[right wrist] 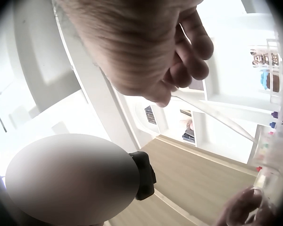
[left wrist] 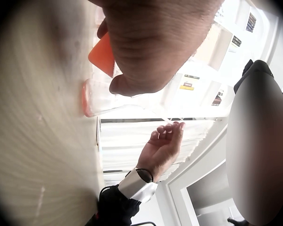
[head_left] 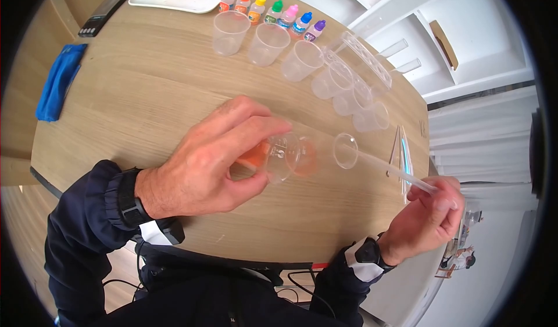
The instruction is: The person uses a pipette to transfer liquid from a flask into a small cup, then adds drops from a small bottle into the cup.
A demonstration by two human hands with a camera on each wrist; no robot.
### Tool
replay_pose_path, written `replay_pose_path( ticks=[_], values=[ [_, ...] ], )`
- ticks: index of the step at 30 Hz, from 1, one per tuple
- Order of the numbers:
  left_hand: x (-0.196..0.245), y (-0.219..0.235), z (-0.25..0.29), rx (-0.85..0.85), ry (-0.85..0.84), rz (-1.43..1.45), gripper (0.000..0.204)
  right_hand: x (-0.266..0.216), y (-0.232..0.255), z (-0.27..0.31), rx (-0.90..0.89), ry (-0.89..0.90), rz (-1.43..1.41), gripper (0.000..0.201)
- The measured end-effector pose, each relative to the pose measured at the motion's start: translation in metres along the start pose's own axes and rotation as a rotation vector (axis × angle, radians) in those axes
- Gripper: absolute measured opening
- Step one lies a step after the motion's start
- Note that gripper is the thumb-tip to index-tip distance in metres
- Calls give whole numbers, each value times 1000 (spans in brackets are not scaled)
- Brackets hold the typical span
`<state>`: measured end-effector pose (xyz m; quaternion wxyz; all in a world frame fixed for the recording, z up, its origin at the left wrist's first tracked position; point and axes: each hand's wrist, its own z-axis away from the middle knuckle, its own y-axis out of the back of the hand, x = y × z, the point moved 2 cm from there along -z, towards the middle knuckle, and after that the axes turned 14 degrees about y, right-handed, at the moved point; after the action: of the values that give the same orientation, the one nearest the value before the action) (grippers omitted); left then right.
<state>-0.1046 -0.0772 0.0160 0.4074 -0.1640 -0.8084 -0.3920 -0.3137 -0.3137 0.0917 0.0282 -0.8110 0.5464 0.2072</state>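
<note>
My left hand (head_left: 212, 158) grips a clear beaker (head_left: 283, 160) with white markings, tilted to the right. Orange liquid (left wrist: 103, 55) shows as a wedge inside it, low beside the palm. Just past the beaker's mouth is a second clear container (left wrist: 92, 99), orange-tinted at its base and close over the tabletop. My right hand (head_left: 433, 214) pinches a thin clear rod (head_left: 401, 176) between thumb and fingers, away from the table surface. The rod slants left toward a clear round rim (head_left: 346, 151). How rod and rim connect, I cannot tell.
Several clear plastic cups (head_left: 302, 63) curve along the back, with colored dropper bottles (head_left: 278, 12) behind. A clear rack (head_left: 366, 60) and metal tweezers (head_left: 393, 151) lie right. A white tray (head_left: 197, 0), a black scale (head_left: 104, 14) and a blue cloth (head_left: 60, 83) sit left.
</note>
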Motion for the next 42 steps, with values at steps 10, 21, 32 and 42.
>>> replay_pose_path(
  ticks=[10,21,32,42],
  values=[
    [3,0,1,-24,7,0,71,-34,-41,23,-270,28,-111,44],
    [4,0,2,-51,7,18,71,-31,-61,30,-416,47,-112,39],
    [4,0,2,-43,1,19,71,-25,-50,27,-338,-104,-218,41],
    [2,0,2,-29,9,12,71,-13,-16,8,-70,-132,-195,46]
  ],
)
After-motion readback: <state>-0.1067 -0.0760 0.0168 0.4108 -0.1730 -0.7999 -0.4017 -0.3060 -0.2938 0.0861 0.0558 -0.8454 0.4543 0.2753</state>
